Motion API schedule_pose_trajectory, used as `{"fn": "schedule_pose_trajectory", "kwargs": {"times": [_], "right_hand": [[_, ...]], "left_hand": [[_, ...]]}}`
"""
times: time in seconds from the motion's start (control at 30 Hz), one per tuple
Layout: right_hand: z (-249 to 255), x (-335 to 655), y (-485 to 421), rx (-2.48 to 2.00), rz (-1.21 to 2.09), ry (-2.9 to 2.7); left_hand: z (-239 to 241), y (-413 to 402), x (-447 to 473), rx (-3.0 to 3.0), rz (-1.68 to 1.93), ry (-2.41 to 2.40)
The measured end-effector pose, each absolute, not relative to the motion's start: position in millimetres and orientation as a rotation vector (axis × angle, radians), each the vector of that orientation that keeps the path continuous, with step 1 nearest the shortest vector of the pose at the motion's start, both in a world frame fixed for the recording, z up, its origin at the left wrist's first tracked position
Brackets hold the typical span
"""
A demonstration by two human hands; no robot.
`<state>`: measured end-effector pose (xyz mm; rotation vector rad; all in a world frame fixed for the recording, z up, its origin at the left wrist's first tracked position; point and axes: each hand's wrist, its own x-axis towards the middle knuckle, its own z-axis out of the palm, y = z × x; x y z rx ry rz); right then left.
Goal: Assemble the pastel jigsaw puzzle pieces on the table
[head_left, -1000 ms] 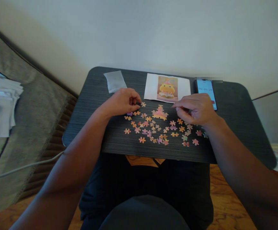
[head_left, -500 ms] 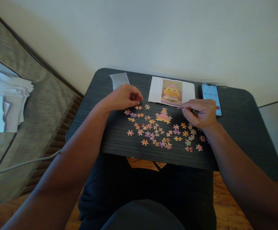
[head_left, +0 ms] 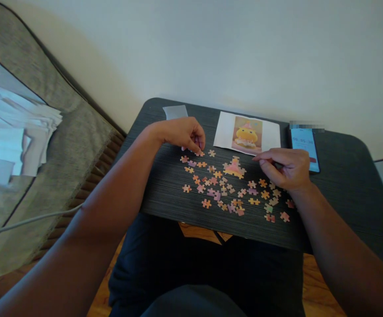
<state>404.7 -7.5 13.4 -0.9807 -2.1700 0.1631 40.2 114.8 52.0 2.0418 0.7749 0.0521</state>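
Observation:
Low over the upper left of the loose puzzle pieces (head_left: 214, 181), my left hand (head_left: 188, 133) has its fingers curled, with the thumb tip on an orange puzzle piece (head_left: 200, 153). My right hand (head_left: 285, 167) is closed near the lower right corner of a printed picture sheet (head_left: 223, 130); thumb and forefinger are close together, and whatever may be between them is hidden. Between the hands lies a small joined section (head_left: 234, 168) of pink and yellow pieces. The sheet shows a yellow figure with a pink hat.
A phone (head_left: 305, 147) with a lit timer lies at the dark table's (head_left: 340, 189) back right. A translucent bag (head_left: 175, 112) is behind my left hand. White papers (head_left: 29, 132) are stacked at far left, near a pale cable (head_left: 29, 226). The wall stands behind the table.
My left hand has come down and its fingers have closed in on the orange piece. My right hand stays by the sheet's corner. The whole view has shifted slightly.

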Motion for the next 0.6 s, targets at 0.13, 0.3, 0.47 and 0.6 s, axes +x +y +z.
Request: {"fn": "schedule_pose_trajectory", "kwargs": {"times": [0.13, 0.3, 0.47, 0.6], "right_hand": [[15, 405, -8, -1.004, 0.195, -2.159], [15, 407, -7, -1.046, 0.219, -2.132], [13, 410, -8, -1.078, 0.202, -2.111], [12, 412, -9, -1.103, 0.222, -2.101]], "left_hand": [[51, 108, 37, 2.095, 0.056, 0.748], [49, 102, 38, 2.113, 0.101, 0.782], [49, 98, 40, 2.112, 0.106, 0.786], [49, 97, 37, 2.070, 0.101, 0.777]]}}
